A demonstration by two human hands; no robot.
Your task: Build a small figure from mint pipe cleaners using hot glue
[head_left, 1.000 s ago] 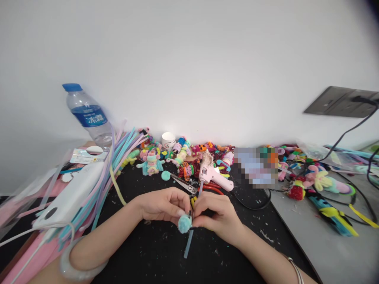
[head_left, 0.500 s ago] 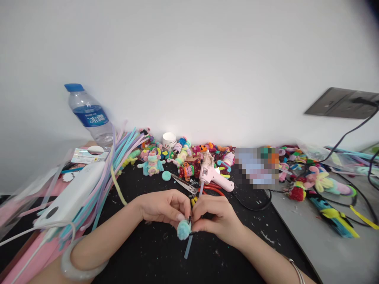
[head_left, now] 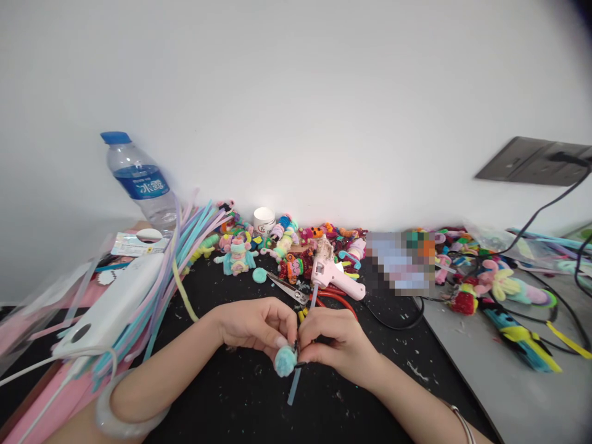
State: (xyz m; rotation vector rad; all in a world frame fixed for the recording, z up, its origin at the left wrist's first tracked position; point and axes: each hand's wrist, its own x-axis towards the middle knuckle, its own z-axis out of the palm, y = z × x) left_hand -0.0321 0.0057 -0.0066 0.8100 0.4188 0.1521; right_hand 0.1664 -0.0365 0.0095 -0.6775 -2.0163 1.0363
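Note:
Low in the middle of the head view, my left hand (head_left: pixel 266 327) is closed, its thumb and fingers pinching a small light-blue fuzzy ball (head_left: pixel 285 361). My right hand (head_left: pixel 330 339) is closed too, its thumb and forefinger pinched together at the ball's right edge. Whatever lies between those right fingertips is too small to make out. Beyond the right hand lies a pink hot glue gun (head_left: pixel 340 280). A glue stick runs from its back end under my hands, and its clear end (head_left: pixel 293 388) shows below the ball. Scissors (head_left: pixel 287 288) and red-handled pliers (head_left: pixel 340 300) lie just past my fingers.
A bundle of pastel pipe cleaners (head_left: pixel 161 283) and a white power strip (head_left: pixel 113 302) lie at left, near a water bottle (head_left: pixel 141 179). Pipe-cleaner figures (head_left: pixel 238 254), a fuzzy blue disc (head_left: pixel 259 275) and a paper cup (head_left: pixel 264 221) sit along the wall. Black cable (head_left: pixel 402 325) curves at right.
The blue ball has shifted very slightly left and turned a little between my fingers. Both hands stay in nearly the same place.

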